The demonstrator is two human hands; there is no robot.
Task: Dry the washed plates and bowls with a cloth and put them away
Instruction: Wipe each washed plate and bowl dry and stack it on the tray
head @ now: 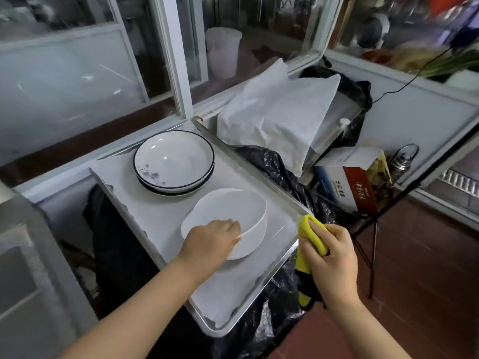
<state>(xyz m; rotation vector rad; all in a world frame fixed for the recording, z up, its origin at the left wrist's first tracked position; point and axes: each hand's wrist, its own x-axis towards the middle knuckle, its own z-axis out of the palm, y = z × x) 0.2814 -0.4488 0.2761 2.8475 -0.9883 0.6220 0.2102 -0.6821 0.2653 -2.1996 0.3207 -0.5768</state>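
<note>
Right hand (330, 257): clutches cloth (311, 237); left hand (211, 238): pinches bowl (233, 216) rim on tray (259, 301). Advice: lift level, wipe inside first

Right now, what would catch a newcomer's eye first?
The bright yellow cloth bunched in the right hand, at the metal tray's right edge. Next, the left hand gripping a plain white bowl at the tray's middle, with stacked dark-rimmed white plates behind it.

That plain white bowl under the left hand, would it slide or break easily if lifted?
The white bowl looks glossy and rigid, so probably slippery and breakable. It sits tilted on a plate, so likely to rock.
</note>
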